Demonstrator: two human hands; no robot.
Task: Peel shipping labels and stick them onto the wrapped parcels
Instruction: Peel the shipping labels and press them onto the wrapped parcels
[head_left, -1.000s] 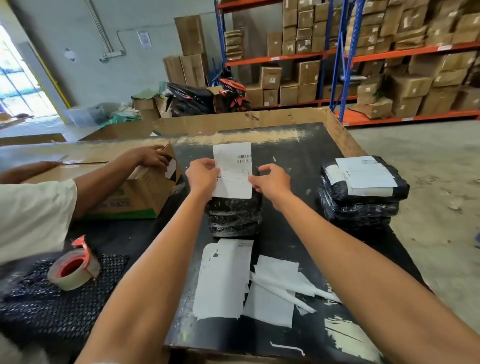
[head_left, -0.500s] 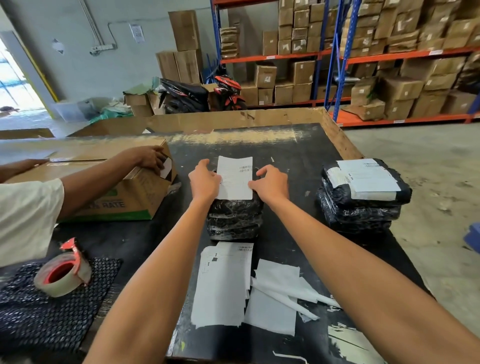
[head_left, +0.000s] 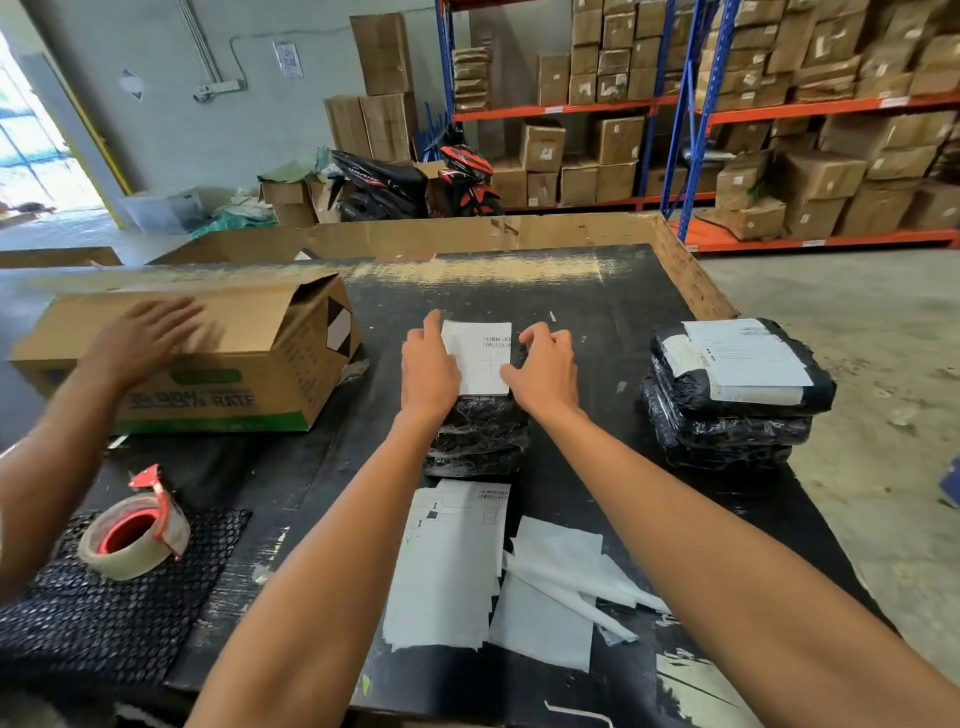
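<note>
**Label pressed flat on the centre parcel**

Tape, a roll of clear packing tape on a red dispenser (head_left: 136, 538), sits at lower left on a sheet of black bubble wrap (head_left: 93, 618). Above it, another person's hand (head_left: 143, 338) lies flat on a brown cardboard box (head_left: 244, 364). In mid-frame the left hand (head_left: 428, 371) and right hand (head_left: 545, 369), both open with fingers loosely curled, press the side edges of a white paper shipping label (head_left: 480, 358) lying on top of a stack of black plastic-wrapped parcels (head_left: 475, 436). Below lie white label sheets (head_left: 447, 566) and peeled white backing strips (head_left: 566, 582). At right stands a second stack of black wrapped parcels (head_left: 727, 421), already labelled, on the black tabletop (head_left: 597, 291).
</note>
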